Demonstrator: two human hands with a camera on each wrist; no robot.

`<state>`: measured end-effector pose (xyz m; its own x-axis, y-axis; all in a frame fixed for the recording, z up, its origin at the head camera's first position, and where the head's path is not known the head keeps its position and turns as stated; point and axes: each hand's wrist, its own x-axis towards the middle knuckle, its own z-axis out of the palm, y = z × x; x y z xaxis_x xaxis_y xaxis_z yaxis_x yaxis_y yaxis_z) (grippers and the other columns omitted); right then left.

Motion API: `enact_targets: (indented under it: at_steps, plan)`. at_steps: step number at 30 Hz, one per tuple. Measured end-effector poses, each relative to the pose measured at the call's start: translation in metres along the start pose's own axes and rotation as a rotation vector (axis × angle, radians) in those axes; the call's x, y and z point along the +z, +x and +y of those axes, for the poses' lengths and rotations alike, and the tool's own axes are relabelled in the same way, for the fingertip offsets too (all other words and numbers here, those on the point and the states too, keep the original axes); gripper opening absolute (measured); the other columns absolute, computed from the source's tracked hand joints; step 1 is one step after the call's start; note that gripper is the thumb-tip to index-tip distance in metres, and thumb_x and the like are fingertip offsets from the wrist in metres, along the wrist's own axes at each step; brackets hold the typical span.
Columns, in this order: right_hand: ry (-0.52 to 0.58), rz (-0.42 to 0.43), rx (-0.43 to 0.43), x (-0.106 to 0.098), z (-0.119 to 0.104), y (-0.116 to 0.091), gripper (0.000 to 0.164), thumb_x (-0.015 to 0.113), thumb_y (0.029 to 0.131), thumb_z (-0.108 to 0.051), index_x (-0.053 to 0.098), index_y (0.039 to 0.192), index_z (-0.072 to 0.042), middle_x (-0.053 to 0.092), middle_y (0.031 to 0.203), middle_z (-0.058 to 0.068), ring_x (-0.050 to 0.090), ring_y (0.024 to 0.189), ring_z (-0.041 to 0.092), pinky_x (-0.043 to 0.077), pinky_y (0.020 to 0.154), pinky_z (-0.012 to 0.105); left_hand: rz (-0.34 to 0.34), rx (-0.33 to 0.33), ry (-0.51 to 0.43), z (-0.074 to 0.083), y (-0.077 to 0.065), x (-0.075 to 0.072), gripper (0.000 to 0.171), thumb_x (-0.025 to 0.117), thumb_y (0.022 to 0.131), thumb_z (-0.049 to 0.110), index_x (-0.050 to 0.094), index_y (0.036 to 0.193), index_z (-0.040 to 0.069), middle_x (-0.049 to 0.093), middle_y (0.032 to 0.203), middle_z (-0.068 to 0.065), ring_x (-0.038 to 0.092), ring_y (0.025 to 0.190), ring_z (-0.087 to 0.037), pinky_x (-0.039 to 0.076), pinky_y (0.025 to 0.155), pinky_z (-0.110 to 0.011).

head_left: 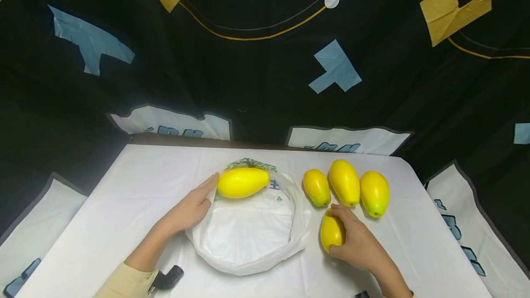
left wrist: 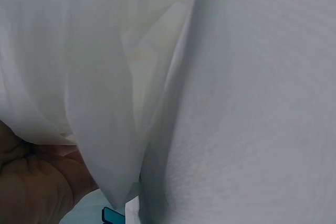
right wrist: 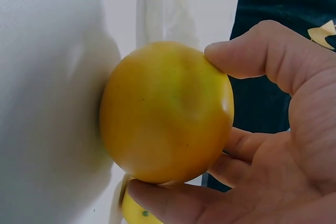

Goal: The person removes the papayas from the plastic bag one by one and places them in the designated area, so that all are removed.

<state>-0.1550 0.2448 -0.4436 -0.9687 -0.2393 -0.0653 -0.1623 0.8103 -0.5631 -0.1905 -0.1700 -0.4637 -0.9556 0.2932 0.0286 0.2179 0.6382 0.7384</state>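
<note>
A white plastic bag [head_left: 248,261] stands with its round mouth spread, and one yellow papaya [head_left: 243,183] lies across the far left of it. My left hand [head_left: 189,208] holds the bag's left rim, fingertips right beside that papaya. Loose plastic [left wrist: 100,82] hides most of those fingers in the left wrist view. Right of the bag, my right hand [head_left: 358,240] grips another papaya [right wrist: 167,114], the thumb on one side and the fingers on the other. This papaya is close over the white tabletop.
Beyond the right hand, three more yellow papayas [head_left: 344,183] lie side by side on the white-covered table [head_left: 145,178]. A black curtain [head_left: 248,82] with taped patches rises behind the table's far edge.
</note>
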Motion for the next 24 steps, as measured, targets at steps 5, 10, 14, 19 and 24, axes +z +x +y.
enact_targets:
  at_steps: [5,10,14,19,24]
  plan:
    - [-0.003,-0.021,-0.003,0.0,0.002,0.0,0.078,0.079,0.057,-0.012,0.053,0.13,-0.015,0.039,0.151,0.008,0.034,0.139,0.033,0.032,0.109,0.059,-0.003,-0.006,-0.001,0.0,-0.001,0.0,0.061,0.036,0.096,0.0,0.021,0.154,0.002,0.018,0.161,-0.013,0.014,0.147,-0.034,0.016,0.117,-0.052]
    - [-0.042,-0.027,0.012,-0.002,-0.001,-0.002,0.073,0.082,0.064,-0.018,0.054,0.132,-0.017,0.034,0.154,0.01,0.031,0.14,0.035,0.03,0.107,0.064,-0.005,-0.007,0.0,0.0,-0.001,0.001,0.061,0.036,0.096,0.0,0.021,0.154,0.003,0.018,0.161,-0.013,0.014,0.147,-0.034,0.016,0.117,-0.052]
    - [-0.066,0.004,0.007,-0.006,-0.006,-0.005,0.072,0.082,0.068,-0.022,0.054,0.134,-0.017,0.036,0.153,0.01,0.034,0.138,0.036,0.034,0.104,0.066,-0.002,0.0,0.002,-0.001,0.0,0.0,0.061,0.037,0.095,0.0,0.021,0.154,0.002,0.018,0.161,-0.014,0.015,0.147,-0.034,0.016,0.117,-0.052]
    - [-0.06,0.05,-0.039,-0.01,-0.01,-0.005,0.073,0.083,0.068,-0.021,0.054,0.135,-0.016,0.039,0.151,0.012,0.037,0.136,0.036,0.036,0.103,0.064,-0.001,0.009,0.01,-0.001,0.001,0.0,0.061,0.037,0.095,0.0,0.021,0.154,0.001,0.018,0.16,-0.014,0.015,0.146,-0.034,0.016,0.117,-0.052]
    - [-0.053,0.085,-0.085,-0.012,-0.012,-0.002,0.074,0.082,0.068,-0.02,0.053,0.136,-0.017,0.039,0.151,0.009,0.04,0.135,0.034,0.038,0.102,0.063,-0.001,0.008,0.014,-0.002,0.001,0.0,0.061,0.037,0.095,-0.001,0.021,0.154,0.002,0.018,0.16,-0.014,0.015,0.146,-0.035,0.016,0.117,-0.052]
